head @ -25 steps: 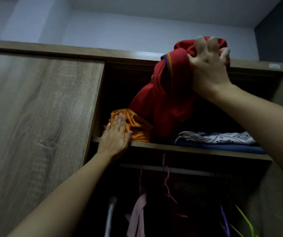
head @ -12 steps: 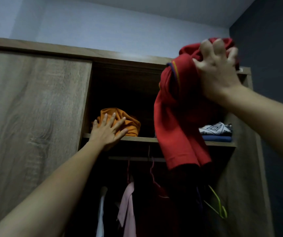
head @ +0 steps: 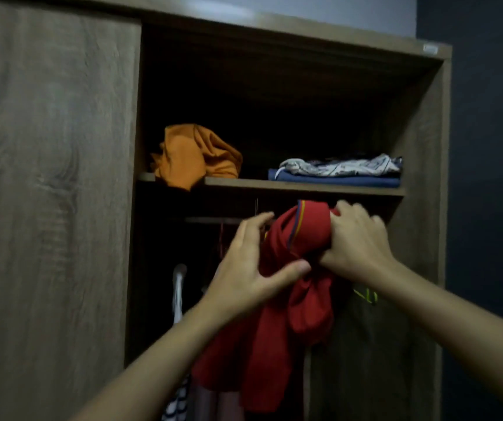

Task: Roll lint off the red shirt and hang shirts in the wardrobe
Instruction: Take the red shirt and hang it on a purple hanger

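Observation:
The red shirt (head: 277, 344) hangs bunched in front of the open wardrobe (head: 420, 153), below its upper shelf (head: 305, 187). My right hand (head: 356, 247) grips the bunched collar end of the shirt from the right. My left hand (head: 250, 268) reaches in from the left with fingers spread and thumb against the red cloth, closing around it. The lower part of the shirt drapes down over dark clothes hanging on the rail (head: 214, 220).
A crumpled orange garment (head: 195, 156) lies on the shelf's left end. A folded stack with a patterned top piece (head: 338, 171) lies on its right end. The sliding wooden door (head: 50, 192) covers the left half. A white hanger (head: 179, 290) and green hanger (head: 365, 294) hang below.
My right hand brought the red shirt down from above the shelf to below it. My left hand left the orange garment and moved right onto the red shirt.

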A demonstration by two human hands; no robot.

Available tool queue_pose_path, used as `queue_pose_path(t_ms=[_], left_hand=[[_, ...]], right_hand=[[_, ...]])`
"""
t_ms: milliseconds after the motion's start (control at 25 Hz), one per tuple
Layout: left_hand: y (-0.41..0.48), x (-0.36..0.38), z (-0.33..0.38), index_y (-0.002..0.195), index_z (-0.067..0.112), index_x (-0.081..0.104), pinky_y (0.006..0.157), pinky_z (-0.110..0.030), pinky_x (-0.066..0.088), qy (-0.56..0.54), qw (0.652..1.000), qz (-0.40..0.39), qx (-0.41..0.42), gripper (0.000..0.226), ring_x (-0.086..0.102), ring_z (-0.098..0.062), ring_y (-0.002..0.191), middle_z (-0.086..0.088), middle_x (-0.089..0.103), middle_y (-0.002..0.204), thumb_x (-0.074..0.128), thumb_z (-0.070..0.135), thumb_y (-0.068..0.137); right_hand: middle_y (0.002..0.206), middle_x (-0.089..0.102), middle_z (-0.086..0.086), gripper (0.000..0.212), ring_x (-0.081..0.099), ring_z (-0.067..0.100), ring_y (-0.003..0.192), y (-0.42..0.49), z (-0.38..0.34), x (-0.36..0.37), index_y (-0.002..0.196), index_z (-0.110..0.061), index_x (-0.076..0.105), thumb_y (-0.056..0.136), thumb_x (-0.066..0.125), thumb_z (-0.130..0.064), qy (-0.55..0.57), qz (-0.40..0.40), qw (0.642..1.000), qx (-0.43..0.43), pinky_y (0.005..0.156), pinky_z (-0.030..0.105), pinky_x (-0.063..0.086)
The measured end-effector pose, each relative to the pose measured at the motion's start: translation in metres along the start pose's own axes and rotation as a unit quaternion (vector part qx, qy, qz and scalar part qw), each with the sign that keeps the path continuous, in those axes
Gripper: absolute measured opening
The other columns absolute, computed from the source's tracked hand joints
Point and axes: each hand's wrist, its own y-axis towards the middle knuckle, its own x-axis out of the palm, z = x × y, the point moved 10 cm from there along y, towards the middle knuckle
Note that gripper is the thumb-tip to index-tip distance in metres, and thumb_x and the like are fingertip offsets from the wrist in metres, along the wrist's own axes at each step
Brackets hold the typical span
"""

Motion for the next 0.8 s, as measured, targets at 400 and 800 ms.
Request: queue_pose_path(t_ms=[400,800], left_hand=[[-0.073,0.032,-0.107,0.086,0.029,0.060,0.075,-0.024,0.046,-0.118,0.972,-0.025,-0.202,0.016,0.057,0.000,0.074,0.007,0.065,0.081,0.068,0.019,0.076],[-0.083,0.025,-0.110,0.079,0.034,0.048,0.069,-0.032,0.035,-0.051,0.963,-0.048,-0.259,0.022,0.052,-0.010,0.072,0.011,0.054,0.072,0.037,0.020,0.092]], right_hand=[[0.068,0.056,-0.016,0.049,0.065,0.019,0.086,-0.078,-0.014,0.111,0.087,-0.041,0.051,0.062,0.047,-0.083,0.142,-0.217,0.959,-0.111,0.064,0.031,0.040],[0.068,0.063,-0.004,0.026,0.057,0.007,0.063,-0.095,-0.011,0.136,0.075,-0.029,0.060,0.079,0.061,-0.054,0.196,-0.288,0.919,-0.184,0.058,0.018,0.038]])
